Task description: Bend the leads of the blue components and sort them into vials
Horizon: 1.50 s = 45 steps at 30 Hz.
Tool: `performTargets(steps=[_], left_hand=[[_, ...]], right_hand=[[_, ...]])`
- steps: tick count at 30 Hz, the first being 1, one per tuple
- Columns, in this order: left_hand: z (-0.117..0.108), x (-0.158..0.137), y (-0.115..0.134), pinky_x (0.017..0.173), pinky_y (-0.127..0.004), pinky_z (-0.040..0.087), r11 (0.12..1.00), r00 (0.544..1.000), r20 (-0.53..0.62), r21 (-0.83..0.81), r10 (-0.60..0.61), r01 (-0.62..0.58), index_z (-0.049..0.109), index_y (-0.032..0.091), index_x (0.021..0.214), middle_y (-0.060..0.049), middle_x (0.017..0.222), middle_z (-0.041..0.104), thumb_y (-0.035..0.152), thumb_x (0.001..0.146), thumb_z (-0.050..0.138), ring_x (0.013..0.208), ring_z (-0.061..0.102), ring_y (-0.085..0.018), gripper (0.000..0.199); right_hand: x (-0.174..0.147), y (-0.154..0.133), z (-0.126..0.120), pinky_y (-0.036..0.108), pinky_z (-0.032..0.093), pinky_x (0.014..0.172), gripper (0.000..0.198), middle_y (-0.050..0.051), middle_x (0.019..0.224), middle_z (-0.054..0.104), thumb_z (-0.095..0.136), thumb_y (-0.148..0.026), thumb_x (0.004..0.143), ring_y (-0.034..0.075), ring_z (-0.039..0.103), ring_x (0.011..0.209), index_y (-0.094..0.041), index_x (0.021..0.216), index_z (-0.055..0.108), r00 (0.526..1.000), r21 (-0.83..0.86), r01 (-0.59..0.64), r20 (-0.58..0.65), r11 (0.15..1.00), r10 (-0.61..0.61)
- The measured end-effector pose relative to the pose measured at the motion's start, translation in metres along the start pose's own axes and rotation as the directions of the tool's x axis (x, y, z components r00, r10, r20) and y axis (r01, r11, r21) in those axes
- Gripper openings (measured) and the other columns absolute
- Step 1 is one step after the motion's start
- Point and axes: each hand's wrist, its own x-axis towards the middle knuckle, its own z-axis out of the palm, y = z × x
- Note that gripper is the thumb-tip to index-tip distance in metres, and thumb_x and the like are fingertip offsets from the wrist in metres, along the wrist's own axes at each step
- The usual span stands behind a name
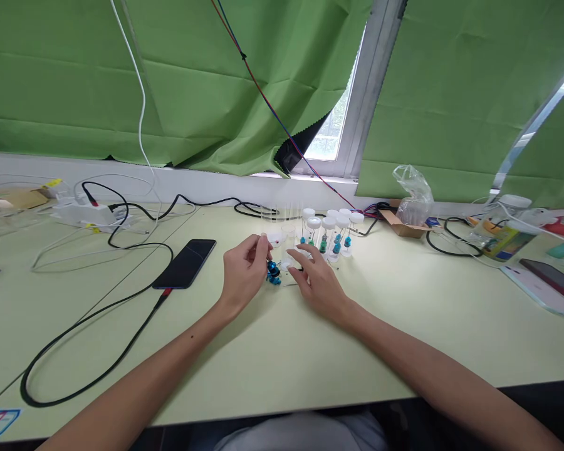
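Note:
My left hand (247,266) is closed in a pinch on a small white cap (273,239), partly hidden by the fingers. Just below its fingertips lies a cluster of small shiny blue parts (273,271) with thin wire-like ends. Opposite it, my right hand (320,279) has its thumb and curved forefinger at the lower part of an upright clear tube (288,239). Its other fingers are spread. Behind that hand stand several clear tubes with white caps (329,223), holding blue and green parts on thin stems.
Uncapped clear tubes (275,213) stand at the back. A dark phone (185,263) on a black cable (136,341) lies to the left. At the right are an open cardboard box (404,224) with a plastic bag (412,194) and more phones (552,282).

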Motion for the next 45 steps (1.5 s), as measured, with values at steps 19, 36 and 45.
performTargets(steps=[19, 36, 45], left_hand=[[0.004, -0.005, 0.001, 0.047, -0.021, 0.042, 0.998, 0.997, 0.056, -0.011, 0.054, -0.054, 0.066, 0.018, 0.090, 0.000, 0.067, 0.057, 0.041, 0.096, 0.049, 0.048, 0.049, -0.008, 0.029], [0.003, 0.004, 0.003, 0.042, -0.022, 0.050, 0.958, 0.965, -0.256, -0.257, 0.061, -0.129, 0.055, 0.017, 0.085, -0.001, 0.075, 0.058, 0.040, 0.097, 0.050, 0.052, 0.059, -0.009, 0.027], [0.001, 0.008, -0.002, 0.044, -0.025, 0.054, 0.942, 0.948, -0.319, -0.318, 0.004, -0.111, 0.050, 0.018, 0.084, -0.001, 0.079, 0.058, 0.039, 0.098, 0.047, 0.054, 0.061, -0.011, 0.026]], right_hand=[[0.007, 0.009, 0.005, 0.040, 0.056, 0.078, 0.043, 0.013, 0.146, 0.040, 0.044, -0.036, 0.100, 0.020, 0.064, 0.087, -0.031, 0.142, 0.047, 0.986, -0.108, 0.045, 0.167, 0.993, -0.027], [0.009, 0.008, 0.000, 0.037, 0.052, 0.082, 0.019, 0.012, 0.116, 0.051, 0.047, -0.025, 0.099, 0.021, 0.057, 0.097, -0.024, 0.116, 0.057, 0.986, -0.078, 0.163, -0.023, 0.983, -0.165], [0.008, 0.010, 0.000, 0.037, 0.052, 0.080, 0.016, 0.012, 0.117, 0.051, 0.042, -0.011, 0.094, 0.023, 0.059, 0.100, -0.022, 0.104, 0.049, 0.986, 0.022, 0.163, 0.019, 0.986, -0.164]])
